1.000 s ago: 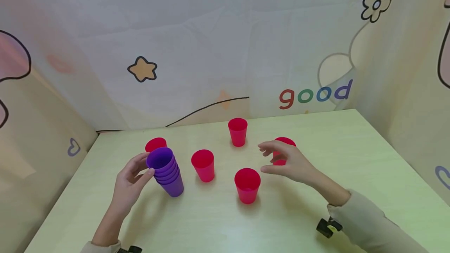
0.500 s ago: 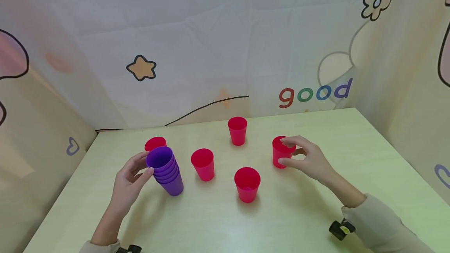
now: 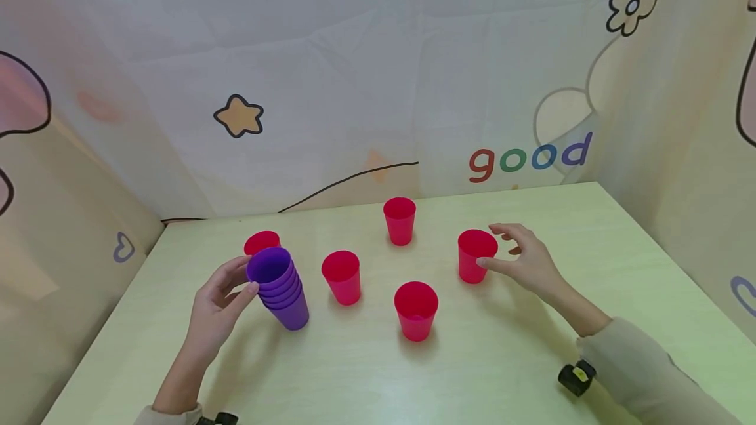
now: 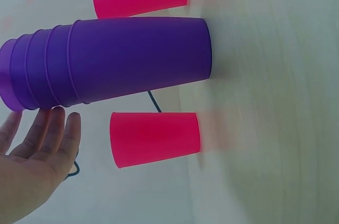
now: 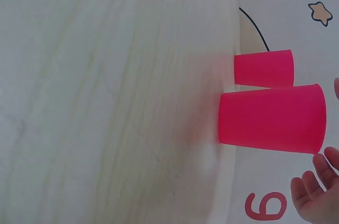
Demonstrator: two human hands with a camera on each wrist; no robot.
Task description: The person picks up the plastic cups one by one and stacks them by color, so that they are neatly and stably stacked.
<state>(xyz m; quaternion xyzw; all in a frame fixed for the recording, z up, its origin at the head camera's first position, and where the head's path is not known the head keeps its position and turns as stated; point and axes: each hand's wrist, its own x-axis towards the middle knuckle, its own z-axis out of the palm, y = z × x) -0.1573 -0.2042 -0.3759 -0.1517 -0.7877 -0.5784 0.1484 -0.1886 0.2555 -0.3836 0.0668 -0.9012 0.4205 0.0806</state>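
A stack of several nested purple cups (image 3: 289, 310) stands on the left, seen from the side in the left wrist view. My left hand (image 3: 215, 313) is at the stack's upper left side, fingertips and thumb at the rims without wrapping round it. On the right stands a red cup (image 3: 472, 267), mouth up. My right hand (image 3: 528, 264) is beside it, fingers spread; its thumb tip overlaps the cup's side in the head view, and contact is hard to tell. In the right wrist view the fingers (image 5: 313, 181) lie just off this cup's rim.
Other red cups stand upright: one (image 3: 399, 222) at the back, one (image 3: 342, 279) near the middle, one (image 3: 416, 312) in front. A further one (image 3: 261, 241) is partly hidden behind the purple stack. The light wooden table (image 3: 354, 379) meets a printed cloth (image 3: 325, 84) behind.
My right hand has moved right, from left of the right-hand red cup, across it, to its right side. The cup stays put. My left hand and the purple stack have not moved.
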